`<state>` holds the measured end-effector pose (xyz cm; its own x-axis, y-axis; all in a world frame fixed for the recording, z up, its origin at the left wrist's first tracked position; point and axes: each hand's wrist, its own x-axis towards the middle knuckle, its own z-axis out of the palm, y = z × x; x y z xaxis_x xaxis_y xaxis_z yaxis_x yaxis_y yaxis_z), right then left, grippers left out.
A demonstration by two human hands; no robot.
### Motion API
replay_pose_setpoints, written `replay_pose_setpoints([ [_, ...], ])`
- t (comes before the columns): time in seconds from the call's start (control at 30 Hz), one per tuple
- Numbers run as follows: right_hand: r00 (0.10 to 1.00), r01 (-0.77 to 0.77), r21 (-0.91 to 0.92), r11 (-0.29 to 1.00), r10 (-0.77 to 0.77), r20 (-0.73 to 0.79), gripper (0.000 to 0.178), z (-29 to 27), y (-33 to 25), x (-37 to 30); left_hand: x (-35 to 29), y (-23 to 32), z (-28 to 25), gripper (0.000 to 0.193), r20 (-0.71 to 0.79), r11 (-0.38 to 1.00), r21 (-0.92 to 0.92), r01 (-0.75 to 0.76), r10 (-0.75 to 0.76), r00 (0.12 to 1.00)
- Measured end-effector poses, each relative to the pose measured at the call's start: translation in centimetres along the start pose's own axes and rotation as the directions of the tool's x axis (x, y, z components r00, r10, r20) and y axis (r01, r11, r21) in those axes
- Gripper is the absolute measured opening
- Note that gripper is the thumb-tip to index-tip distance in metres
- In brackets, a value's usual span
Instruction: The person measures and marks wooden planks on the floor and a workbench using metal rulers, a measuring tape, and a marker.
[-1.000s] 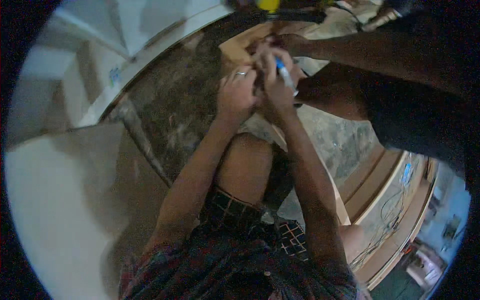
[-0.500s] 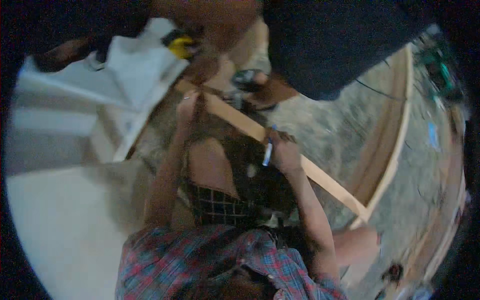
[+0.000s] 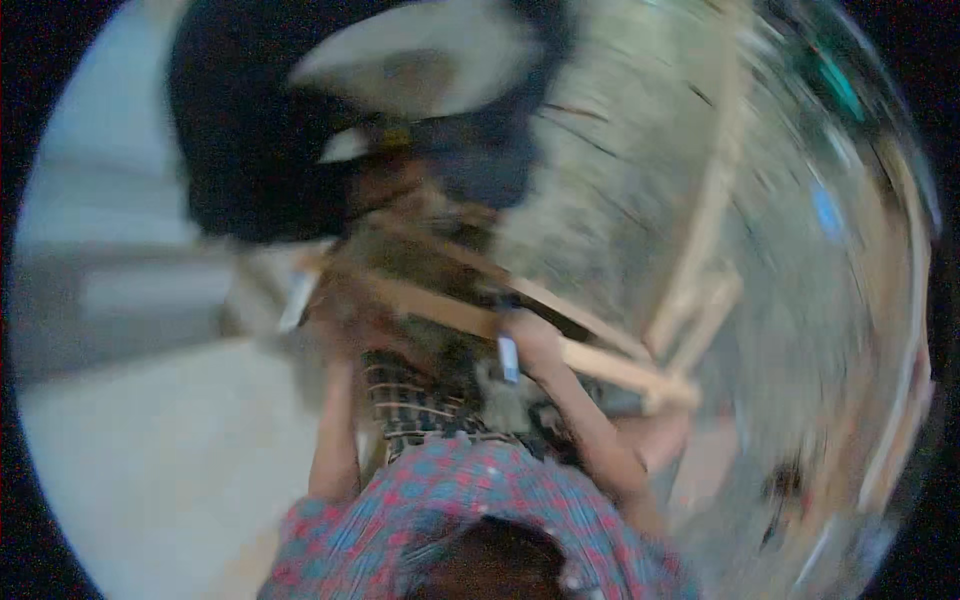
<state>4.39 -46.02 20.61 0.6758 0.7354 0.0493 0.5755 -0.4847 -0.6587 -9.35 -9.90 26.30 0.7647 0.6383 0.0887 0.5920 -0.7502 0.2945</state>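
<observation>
Right hand (image 3: pixel 537 342): it is closed on the pen (image 3: pixel 509 360) and lies against the strip (image 3: pixel 440 308), right of its middle.
Left hand (image 3: pixel 345 320): it is blurred, near the left end of the strip; I cannot tell if the fingers are clamped or apart.
Strip: pale wood, in front of the shorts (image 3: pixel 405 400), slanting down to the right.
Pen: white, its visible part pointing down toward the person.
Second strip (image 3: pixel 580 310): behind the first one, almost parallel.
Long wood (image 3: pixel 705 185): over the floor (image 3: pixel 610 190), its lower end near the right end of the strip.
Co-worker (image 3: pixel 250 130): in dark clothes, beyond the strip.
White panel (image 3: pixel 150 460): its right edge is near the left hand.
</observation>
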Motion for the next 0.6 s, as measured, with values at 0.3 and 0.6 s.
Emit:
replay_pose_setpoints([
  [0.3, 0.968, 0.104, -0.251, 0.962, -0.156, -0.196, 0.024, -12.6, -4.0, -9.9, -7.5, 11.7, -10.2, 0.037, 0.045, 0.888, 0.014, -0.459, 0.458, 0.888],
  [0.6, 0.969, -0.098, -0.168, 0.981, 0.055, -0.243, 0.033, -24.8, -5.9, -26.7, -10.7, 22.2, -13.1, 0.027, 0.073, 0.787, -0.295, -0.542, 0.584, 0.808],
])
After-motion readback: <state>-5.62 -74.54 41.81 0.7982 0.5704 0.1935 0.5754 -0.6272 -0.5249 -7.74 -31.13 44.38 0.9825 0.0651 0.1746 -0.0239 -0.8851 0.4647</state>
